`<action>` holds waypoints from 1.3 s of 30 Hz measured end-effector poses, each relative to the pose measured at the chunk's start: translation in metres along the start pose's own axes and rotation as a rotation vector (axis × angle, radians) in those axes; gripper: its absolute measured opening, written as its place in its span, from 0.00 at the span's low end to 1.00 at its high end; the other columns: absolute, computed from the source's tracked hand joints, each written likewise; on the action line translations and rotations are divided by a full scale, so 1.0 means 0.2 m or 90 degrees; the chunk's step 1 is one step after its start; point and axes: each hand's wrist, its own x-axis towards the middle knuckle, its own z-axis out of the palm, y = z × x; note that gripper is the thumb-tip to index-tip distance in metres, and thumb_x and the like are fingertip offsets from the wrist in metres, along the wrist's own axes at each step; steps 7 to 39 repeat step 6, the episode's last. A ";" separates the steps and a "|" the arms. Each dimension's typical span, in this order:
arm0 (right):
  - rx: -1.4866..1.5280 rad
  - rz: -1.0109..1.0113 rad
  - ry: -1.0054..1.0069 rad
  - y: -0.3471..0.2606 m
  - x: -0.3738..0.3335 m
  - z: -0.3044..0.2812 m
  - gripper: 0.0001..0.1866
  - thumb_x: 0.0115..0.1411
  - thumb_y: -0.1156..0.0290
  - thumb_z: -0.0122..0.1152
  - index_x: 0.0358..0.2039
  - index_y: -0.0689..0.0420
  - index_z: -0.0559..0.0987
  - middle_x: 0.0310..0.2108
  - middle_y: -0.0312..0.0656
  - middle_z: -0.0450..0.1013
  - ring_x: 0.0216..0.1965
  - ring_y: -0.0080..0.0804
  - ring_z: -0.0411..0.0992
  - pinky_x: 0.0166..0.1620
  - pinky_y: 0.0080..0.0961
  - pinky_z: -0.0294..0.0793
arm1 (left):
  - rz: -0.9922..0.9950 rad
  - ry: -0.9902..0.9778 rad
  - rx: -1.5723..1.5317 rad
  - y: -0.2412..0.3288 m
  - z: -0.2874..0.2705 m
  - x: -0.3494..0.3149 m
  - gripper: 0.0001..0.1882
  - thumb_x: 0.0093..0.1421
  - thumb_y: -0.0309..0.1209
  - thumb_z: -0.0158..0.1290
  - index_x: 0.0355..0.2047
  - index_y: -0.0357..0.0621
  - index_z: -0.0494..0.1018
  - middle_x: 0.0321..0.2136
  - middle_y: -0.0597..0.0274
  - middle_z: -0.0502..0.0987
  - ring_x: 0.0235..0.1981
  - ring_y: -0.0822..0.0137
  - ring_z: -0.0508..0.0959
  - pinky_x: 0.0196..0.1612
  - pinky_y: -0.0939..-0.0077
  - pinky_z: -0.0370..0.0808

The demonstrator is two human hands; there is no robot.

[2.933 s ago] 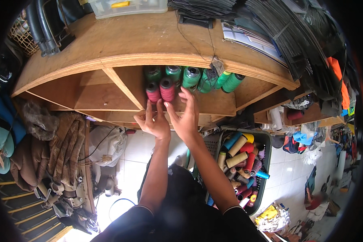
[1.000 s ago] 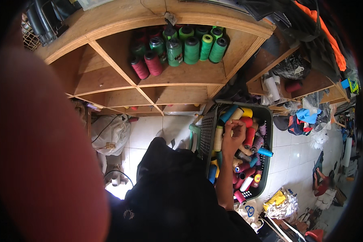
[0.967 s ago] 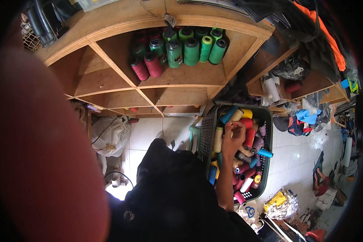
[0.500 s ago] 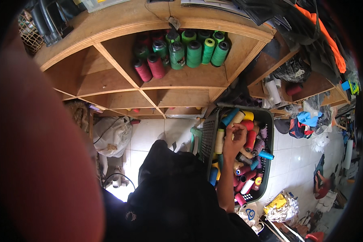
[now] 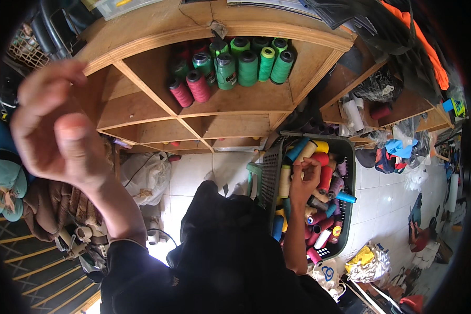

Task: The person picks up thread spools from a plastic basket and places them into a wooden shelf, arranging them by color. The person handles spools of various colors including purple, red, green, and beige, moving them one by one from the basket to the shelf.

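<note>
My left hand [image 5: 57,131] is raised at the left, in front of the wooden shelf unit's left end. Its thumb and fingers are apart with nothing between them. Over the dark green plastic basket [image 5: 270,170], my right hand [image 5: 304,183] has its fingers curled in a pinch. Whatever lies between those fingertips, if anything, is too small to make out. Thread spools crowd the basket, among them a beige cone [image 5: 305,152], a red spool [image 5: 325,179] and a blue spool [image 5: 346,197]. The hand partly covers several of them.
The wooden shelf unit [image 5: 157,46] spans the front, with green spools [image 5: 247,69] and pinkish-red spools [image 5: 198,87] in one compartment. A clear plastic bag [image 5: 146,180] lies on the white tiled floor. Caps [image 5: 5,180] are at the far left. Another person [image 5: 419,238] sits at the far right.
My left hand was a large blur close to the camera; it has moved away toward the shelf and shows whole. My right hand stays over the basket, nearly unmoved.
</note>
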 end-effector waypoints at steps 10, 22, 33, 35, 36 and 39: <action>-0.089 0.071 -0.046 0.12 -0.03 -0.03 0.09 0.61 0.74 0.63 0.39 0.59 0.73 0.32 0.37 0.72 0.31 0.19 0.68 0.38 0.18 0.68 | -0.156 0.134 0.309 -0.01 0.01 -0.43 0.18 0.58 0.38 0.63 0.35 0.34 0.73 0.38 0.45 0.76 0.43 0.58 0.76 0.53 0.60 0.71; -0.089 0.071 -0.046 0.12 -0.03 -0.03 0.09 0.61 0.74 0.63 0.39 0.59 0.73 0.32 0.37 0.72 0.31 0.19 0.68 0.38 0.18 0.68 | -0.156 0.134 0.309 -0.01 0.01 -0.43 0.18 0.58 0.38 0.63 0.35 0.34 0.73 0.38 0.45 0.76 0.43 0.58 0.76 0.53 0.60 0.71; -0.089 0.071 -0.046 0.12 -0.03 -0.03 0.09 0.61 0.74 0.63 0.39 0.59 0.73 0.32 0.37 0.72 0.31 0.19 0.68 0.38 0.18 0.68 | -0.156 0.134 0.309 -0.01 0.01 -0.43 0.18 0.58 0.38 0.63 0.35 0.34 0.73 0.38 0.45 0.76 0.43 0.58 0.76 0.53 0.60 0.71; -0.089 0.071 -0.046 0.12 -0.03 -0.03 0.09 0.61 0.74 0.63 0.39 0.59 0.73 0.32 0.37 0.72 0.31 0.19 0.68 0.38 0.18 0.68 | -0.156 0.134 0.309 -0.01 0.01 -0.43 0.18 0.58 0.38 0.63 0.35 0.34 0.73 0.38 0.45 0.76 0.43 0.58 0.76 0.53 0.60 0.71; -0.089 0.071 -0.046 0.12 -0.03 -0.03 0.09 0.61 0.74 0.63 0.39 0.59 0.73 0.32 0.37 0.72 0.31 0.19 0.68 0.38 0.18 0.68 | -0.156 0.134 0.309 -0.01 0.01 -0.43 0.18 0.58 0.38 0.63 0.35 0.34 0.73 0.38 0.45 0.76 0.43 0.58 0.76 0.53 0.60 0.71; -0.089 0.071 -0.046 0.12 -0.03 -0.03 0.09 0.61 0.74 0.63 0.39 0.59 0.73 0.32 0.37 0.72 0.31 0.19 0.68 0.38 0.18 0.68 | -0.156 0.134 0.309 -0.01 0.01 -0.43 0.18 0.58 0.38 0.63 0.35 0.34 0.73 0.38 0.45 0.76 0.43 0.58 0.76 0.53 0.60 0.71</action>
